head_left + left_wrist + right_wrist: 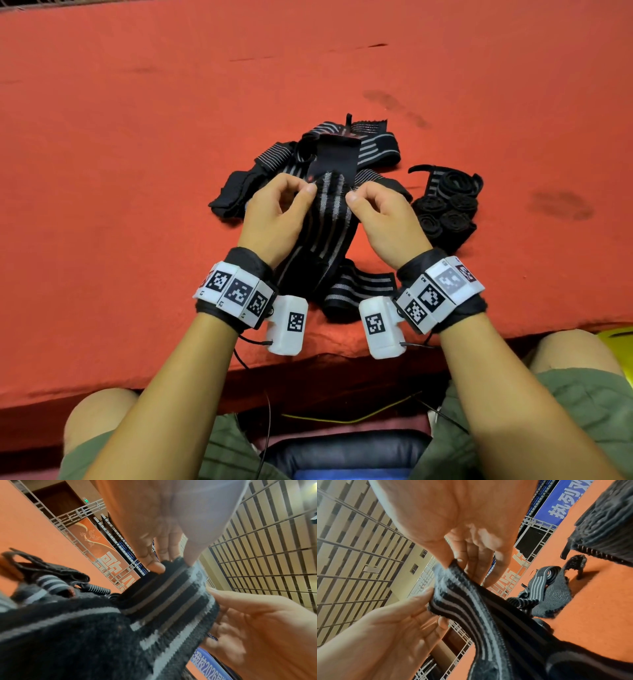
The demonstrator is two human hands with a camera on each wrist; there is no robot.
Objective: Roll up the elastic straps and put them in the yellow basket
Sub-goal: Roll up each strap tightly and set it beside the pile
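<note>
A black elastic strap with grey stripes (330, 205) is held up just above the table, its folded top end pinched from either side: the left hand (277, 212) grips the left edge between thumb and fingers, the right hand (383, 216) the right edge. Its tail hangs down toward the table's near edge. Behind it lies a loose heap of like straps (342, 150); to the right sits a cluster of rolled black straps (445, 205). All rest on a red-orange felt-like cloth (137, 137) with dark smudges. A sliver of yellow (616, 334) shows by the right knee. The wrist views show a slatted beige ceiling (265, 547), metal railings and banners.
</note>
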